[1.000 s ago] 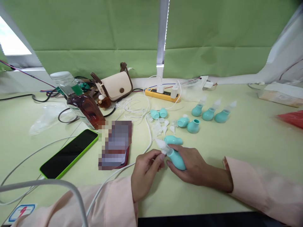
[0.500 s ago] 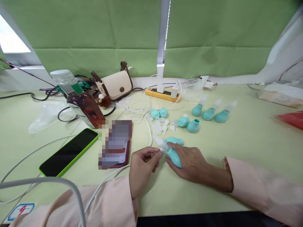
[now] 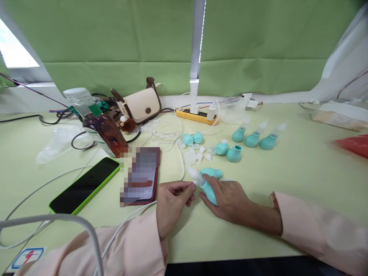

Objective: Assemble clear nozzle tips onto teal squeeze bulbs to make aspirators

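Observation:
My right hand is wrapped round a teal nasal aspirator bulb, fitted with a clear collar and a white pointed tip that slants up to the left. Beside the collar, the thumb and fingers of my left hand are pinched together. A small pale bit shows at those fingertips, too small to name. Just behind my right hand another teal bulb lies on its side. Beyond it are loose white tips and clear collars in a small heap.
Two teal bulbs lie behind the heap, with an open-necked bulb to its right. Three assembled aspirators stand farther right. Leftward are two phones, a bottle and a handbag. White cables and a yellow power strip lie behind.
Both hands and the held aspirator have shifted very slightly left in the picture. The grips look the same, and the things on the table have kept their places.

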Demonstrator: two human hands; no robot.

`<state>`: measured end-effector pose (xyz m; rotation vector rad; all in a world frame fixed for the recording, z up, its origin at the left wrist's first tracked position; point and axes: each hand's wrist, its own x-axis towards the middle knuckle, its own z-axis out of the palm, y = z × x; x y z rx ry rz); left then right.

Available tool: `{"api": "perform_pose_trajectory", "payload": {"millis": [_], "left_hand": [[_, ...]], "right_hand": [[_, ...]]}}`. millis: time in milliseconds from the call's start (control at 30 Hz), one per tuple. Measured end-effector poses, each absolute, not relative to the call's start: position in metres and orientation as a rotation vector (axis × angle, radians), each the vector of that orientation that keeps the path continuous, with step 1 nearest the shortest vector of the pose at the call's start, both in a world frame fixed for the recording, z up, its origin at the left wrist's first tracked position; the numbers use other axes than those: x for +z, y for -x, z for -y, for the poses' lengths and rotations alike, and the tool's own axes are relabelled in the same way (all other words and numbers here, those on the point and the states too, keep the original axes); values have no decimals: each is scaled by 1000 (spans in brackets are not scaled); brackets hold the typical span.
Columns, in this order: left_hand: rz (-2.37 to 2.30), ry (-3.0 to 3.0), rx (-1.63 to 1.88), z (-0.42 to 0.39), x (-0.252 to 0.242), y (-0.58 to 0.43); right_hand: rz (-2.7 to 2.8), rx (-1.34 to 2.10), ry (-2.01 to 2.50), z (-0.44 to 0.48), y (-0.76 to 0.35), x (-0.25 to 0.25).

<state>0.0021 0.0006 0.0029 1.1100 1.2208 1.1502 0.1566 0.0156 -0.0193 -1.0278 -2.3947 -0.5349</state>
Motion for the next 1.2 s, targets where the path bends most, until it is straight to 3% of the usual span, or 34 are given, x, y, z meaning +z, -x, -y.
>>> {"api": "perform_pose_trajectory", "payload": {"millis": [167, 533, 800, 1033, 1200], "left_hand": [[-1221, -1073, 1158, -2, 2, -1], [-1111, -1041, 1158, -11, 4, 5], [-1056, -1091, 1106, -14, 5, 8], [-1357, -2185, 942, -22, -5, 13], [-1428, -2331, 840, -28, -11, 14]], "right_hand": [[2416, -374, 1047, -15, -158, -19], [2272, 469, 1165, -19, -162, 3], [2184, 463, 1074, -35, -175, -3], [2108, 433, 1184, -48, -177, -7], [2014, 280, 1091, -50, -177, -10]]}}
